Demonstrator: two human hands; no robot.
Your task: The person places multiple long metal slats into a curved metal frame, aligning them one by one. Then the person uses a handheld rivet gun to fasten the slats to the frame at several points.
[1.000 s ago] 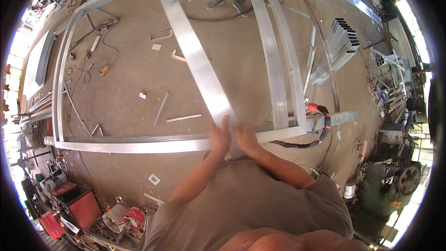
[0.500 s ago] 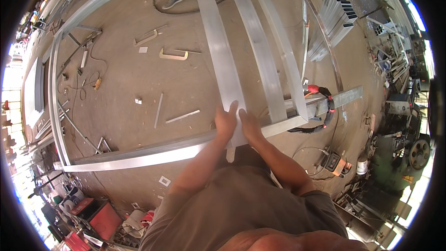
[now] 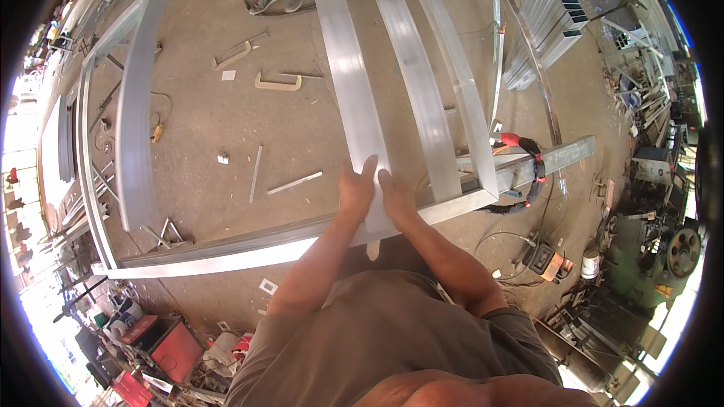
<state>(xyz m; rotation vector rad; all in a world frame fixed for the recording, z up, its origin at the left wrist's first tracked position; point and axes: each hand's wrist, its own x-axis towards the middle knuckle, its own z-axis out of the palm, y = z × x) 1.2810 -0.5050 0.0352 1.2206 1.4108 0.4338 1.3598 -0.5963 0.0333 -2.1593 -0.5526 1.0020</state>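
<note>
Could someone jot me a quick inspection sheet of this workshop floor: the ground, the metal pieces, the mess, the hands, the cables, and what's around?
Surface: bare concrete floor, dusty.
Job's things: flat metal bar lying across a long cross beam; two more bars beside it; a red clamp on the beam.
Clutter: two C-clamps, short metal offcuts, small scraps.
Hands: left hand and right hand both pressed flat on the bar's near end, side by side.
Cables: a dark cable loops on the floor near the beam's right end.
Surroundings: stacked metal profiles, machines at right, red boxes at lower left, another person's feet at the far end.
</note>
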